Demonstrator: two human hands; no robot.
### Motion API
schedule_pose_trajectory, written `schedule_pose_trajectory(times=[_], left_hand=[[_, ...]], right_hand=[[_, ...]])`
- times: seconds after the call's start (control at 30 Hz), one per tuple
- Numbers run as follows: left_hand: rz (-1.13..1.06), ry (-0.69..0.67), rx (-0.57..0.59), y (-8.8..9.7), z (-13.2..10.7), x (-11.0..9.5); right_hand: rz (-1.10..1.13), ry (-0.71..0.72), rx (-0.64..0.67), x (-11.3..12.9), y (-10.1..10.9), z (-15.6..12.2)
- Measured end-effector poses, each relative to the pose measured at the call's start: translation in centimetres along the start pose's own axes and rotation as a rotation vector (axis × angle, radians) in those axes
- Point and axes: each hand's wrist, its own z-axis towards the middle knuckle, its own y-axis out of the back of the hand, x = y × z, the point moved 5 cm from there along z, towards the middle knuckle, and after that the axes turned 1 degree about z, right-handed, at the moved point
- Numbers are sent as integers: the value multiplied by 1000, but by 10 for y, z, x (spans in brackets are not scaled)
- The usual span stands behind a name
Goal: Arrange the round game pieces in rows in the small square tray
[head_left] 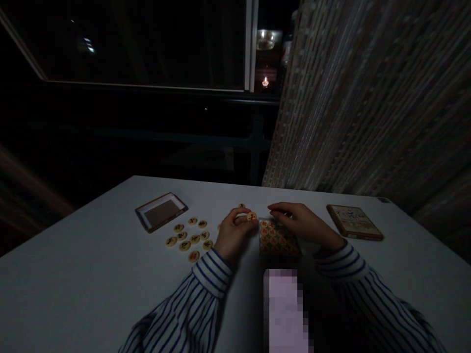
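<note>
Nearest the camera, 2 striped sleeves (206, 289) reach forward over a white table (91, 274), with a blurred patch between them at the lower edge.

Far left on the table lies a shallow open tray (161, 212) with a brown rim, tilted at an angle. Just to its right, about 10 loose pieces (189, 239), round pale Chinese chess discs with dark or red marks, lie flat in rough rows, near one another and just left of the left wrist.

The left hand (231, 235) is raised a little off the table, its grip closed on a single round piece (251, 216), pinched between thumb and fingertips with the red mark facing up. This disc sits just above the far left corner of the box of pieces (277, 240). 1 more disc (242, 205) lies on the table just beyond the hand.

The box stands between the 2 hands, packed with discs in rows. The right hand (305, 225) rests over its far right edge, fingers curled downward; whether its grip closes on anything cannot be told in the dim light.

Well to the right lies a flat printed box (354, 221). Behind it hangs a woven curtain (368, 98).
</note>
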Motion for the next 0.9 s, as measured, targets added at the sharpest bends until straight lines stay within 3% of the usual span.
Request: schedule_pose_trajectory(times=[0.33, 0.6, 0.9], left_hand=[[-70, 70, 54, -7, -2, 44], [-68, 60, 21, -3, -4, 45], [-25, 47, -11, -1, -5, 43]], right_hand=[[-79, 17, 9, -5, 10, 4], [-101, 50, 107, -10, -9, 6], [-113, 54, 146, -7, -13, 3]])
